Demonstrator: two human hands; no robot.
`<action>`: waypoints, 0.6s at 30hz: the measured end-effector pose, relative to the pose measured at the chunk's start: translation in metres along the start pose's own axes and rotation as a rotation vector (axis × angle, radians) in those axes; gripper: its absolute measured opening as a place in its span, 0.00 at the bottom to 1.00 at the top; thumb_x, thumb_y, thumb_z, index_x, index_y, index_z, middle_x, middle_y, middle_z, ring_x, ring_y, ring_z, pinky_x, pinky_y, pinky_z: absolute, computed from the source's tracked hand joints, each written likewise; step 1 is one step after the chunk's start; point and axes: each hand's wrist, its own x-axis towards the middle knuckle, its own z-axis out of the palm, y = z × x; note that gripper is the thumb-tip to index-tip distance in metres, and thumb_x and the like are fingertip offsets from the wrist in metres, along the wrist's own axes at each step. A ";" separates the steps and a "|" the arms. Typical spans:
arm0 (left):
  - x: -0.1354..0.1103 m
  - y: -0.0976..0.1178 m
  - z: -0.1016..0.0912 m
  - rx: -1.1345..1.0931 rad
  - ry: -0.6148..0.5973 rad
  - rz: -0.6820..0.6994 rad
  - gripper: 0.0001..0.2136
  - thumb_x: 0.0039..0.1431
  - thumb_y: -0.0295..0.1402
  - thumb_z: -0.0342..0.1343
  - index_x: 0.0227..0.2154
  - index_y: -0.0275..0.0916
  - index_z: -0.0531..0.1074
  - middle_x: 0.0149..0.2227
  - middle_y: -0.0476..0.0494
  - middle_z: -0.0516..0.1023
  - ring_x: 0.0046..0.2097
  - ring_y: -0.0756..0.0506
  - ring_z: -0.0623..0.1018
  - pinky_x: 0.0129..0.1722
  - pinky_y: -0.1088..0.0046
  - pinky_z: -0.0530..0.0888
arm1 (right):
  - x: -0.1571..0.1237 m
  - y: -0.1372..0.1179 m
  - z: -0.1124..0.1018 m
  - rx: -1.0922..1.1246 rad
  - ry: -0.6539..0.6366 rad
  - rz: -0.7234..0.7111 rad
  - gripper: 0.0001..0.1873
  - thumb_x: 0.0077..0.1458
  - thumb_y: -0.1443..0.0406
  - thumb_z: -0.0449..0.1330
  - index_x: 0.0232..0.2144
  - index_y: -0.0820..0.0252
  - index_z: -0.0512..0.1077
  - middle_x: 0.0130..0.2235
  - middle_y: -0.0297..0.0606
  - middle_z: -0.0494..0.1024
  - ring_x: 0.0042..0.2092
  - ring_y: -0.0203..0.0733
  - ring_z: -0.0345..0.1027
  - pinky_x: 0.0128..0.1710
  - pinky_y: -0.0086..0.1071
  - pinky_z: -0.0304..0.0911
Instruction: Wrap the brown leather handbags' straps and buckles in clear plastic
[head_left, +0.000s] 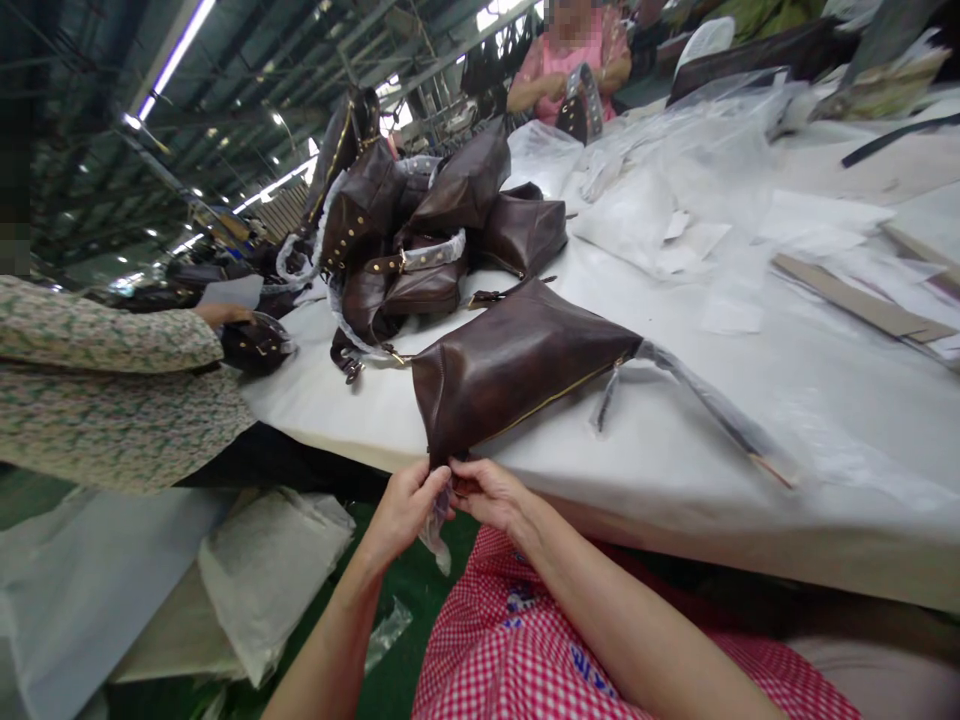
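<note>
A dark brown leather bag with a gold zip lies flat on the white table, its near corner hanging over the front edge. My left hand and my right hand meet at that corner, both with fingers pinched closed. Between them is the bag's corner and a scrap of clear plastic film that hangs down below my left hand. A strap wrapped in clear plastic trails from the bag to the right across the table.
A heap of brown bags with studded straps sits behind. A person in a patterned sleeve holds a bag at left; another in pink works at the far end. Plastic bags, paper and cardboard strips cover the right.
</note>
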 end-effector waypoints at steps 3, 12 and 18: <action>-0.004 -0.002 -0.007 -0.251 -0.140 -0.058 0.23 0.50 0.53 0.59 0.37 0.35 0.70 0.29 0.44 0.78 0.28 0.44 0.79 0.29 0.69 0.75 | -0.002 0.000 0.001 -0.021 0.027 -0.037 0.12 0.41 0.69 0.71 0.24 0.63 0.69 0.19 0.30 0.73 0.21 0.32 0.63 0.23 0.27 0.56; -0.037 -0.036 -0.009 -0.011 -0.131 0.091 0.12 0.58 0.40 0.55 0.32 0.35 0.74 0.33 0.45 0.77 0.39 0.43 0.75 0.41 0.71 0.70 | -0.010 0.000 0.009 -0.050 0.109 -0.118 0.18 0.34 0.65 0.74 0.26 0.63 0.71 0.22 0.30 0.76 0.24 0.33 0.67 0.28 0.29 0.59; -0.041 -0.032 0.006 0.005 0.054 0.116 0.13 0.57 0.40 0.54 0.24 0.35 0.70 0.24 0.50 0.71 0.28 0.50 0.69 0.30 0.77 0.66 | -0.013 -0.001 0.011 -0.071 0.139 -0.127 0.17 0.34 0.65 0.73 0.28 0.63 0.71 0.22 0.29 0.76 0.23 0.32 0.66 0.27 0.28 0.58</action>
